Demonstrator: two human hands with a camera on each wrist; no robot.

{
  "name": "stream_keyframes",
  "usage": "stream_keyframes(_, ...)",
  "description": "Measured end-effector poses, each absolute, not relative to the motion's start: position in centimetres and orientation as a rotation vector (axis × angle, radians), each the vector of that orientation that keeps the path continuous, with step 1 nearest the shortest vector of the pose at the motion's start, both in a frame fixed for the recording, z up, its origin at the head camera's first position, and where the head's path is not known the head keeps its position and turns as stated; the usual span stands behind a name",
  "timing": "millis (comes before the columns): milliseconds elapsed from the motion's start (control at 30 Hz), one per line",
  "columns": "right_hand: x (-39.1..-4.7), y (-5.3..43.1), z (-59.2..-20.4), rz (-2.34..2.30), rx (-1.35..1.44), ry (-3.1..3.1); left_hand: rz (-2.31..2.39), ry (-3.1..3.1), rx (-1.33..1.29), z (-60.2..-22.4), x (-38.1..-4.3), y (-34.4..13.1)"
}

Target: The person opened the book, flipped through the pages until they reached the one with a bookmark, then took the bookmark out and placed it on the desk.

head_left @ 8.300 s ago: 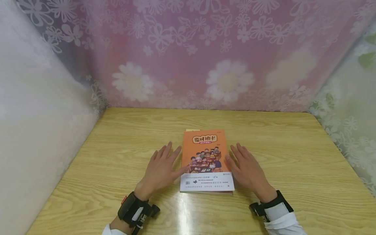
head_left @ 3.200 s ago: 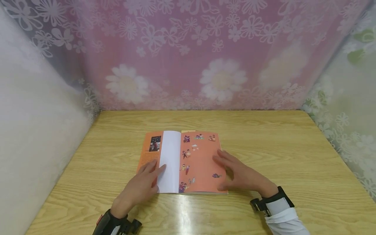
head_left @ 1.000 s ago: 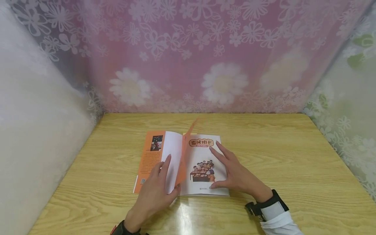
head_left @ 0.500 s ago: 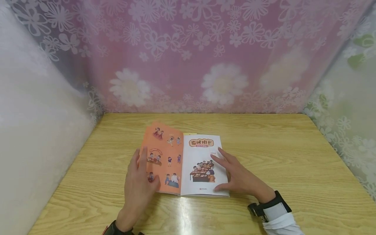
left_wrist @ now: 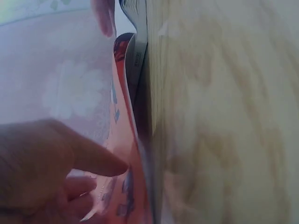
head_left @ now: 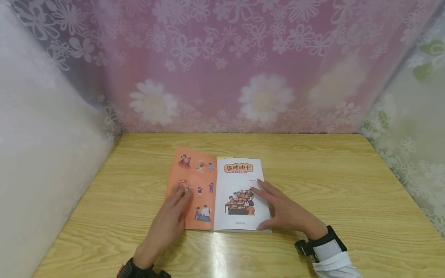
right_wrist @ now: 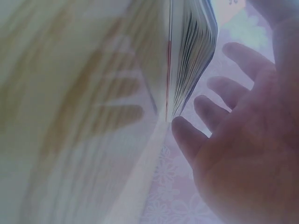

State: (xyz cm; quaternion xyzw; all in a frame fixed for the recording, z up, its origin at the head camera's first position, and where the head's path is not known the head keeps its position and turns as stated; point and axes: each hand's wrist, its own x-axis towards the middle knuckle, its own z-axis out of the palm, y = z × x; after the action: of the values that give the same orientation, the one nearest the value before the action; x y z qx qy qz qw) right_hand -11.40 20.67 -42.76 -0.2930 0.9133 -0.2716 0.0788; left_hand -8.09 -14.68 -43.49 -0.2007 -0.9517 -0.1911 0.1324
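Observation:
An open paperback book (head_left: 236,193) lies on the table, with an orange illustrated page (head_left: 201,177) on the left and a white title page with a classroom drawing on the right. My left hand (head_left: 168,216) rests on the lower outer part of the orange page, fingers extended; in the left wrist view its thumb touches that page (left_wrist: 124,130), which bows up a little. My right hand (head_left: 290,212) is at the title page's outer edge, thumb and fingers spread over it. In the right wrist view, the right fingers stand near the book's page edges (right_wrist: 194,51).
A yellow tab (head_left: 225,157) sticks out at the book's top edge. The wood-grain table (head_left: 313,166) ends at a pink floral curtain (head_left: 208,85) behind, with pale cloth on both sides. Each wrist wears a black strap with a camera.
The book, closed at first, was opened at its cover. Then my left hand turned the orange leaf over to the left, baring the title page. The right hand stayed by the right edge.

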Motion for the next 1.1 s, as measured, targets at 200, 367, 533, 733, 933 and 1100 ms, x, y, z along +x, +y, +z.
stream_keyframes(200, -11.4, 20.7, -42.8, -0.808, -0.883, 2.718, -0.6, -2.92, -0.736, -43.3, -7.9, -14.9)
stream_keyframes(367, -11.6, 20.6, -42.9, -0.78, -0.885, 2.727, -0.635, -3.001, -0.701, -42.9, -8.2, -15.0)
stream_keyframes(533, -11.6, 20.5, -43.0, -0.78, -0.9, 2.753, -0.579, -2.933, -0.821, -42.5, -8.8, -14.3)
stream_keyframes(733, -11.5, 20.2, -42.8, -0.785, -0.871, 2.782, -0.497, -2.886, -0.884, -42.2, -8.5, -12.9)
stream_keyframes(933, -11.5, 19.4, -42.5, -0.78, -0.806, 2.843, -0.516, -3.003, -0.707, -42.2, -7.6, -10.9)
stream_keyframes(1100, -11.3, 18.8, -42.2, -0.82, -0.801, 2.891, -0.41, -2.951, -0.638, -42.3, -7.2, -9.5)
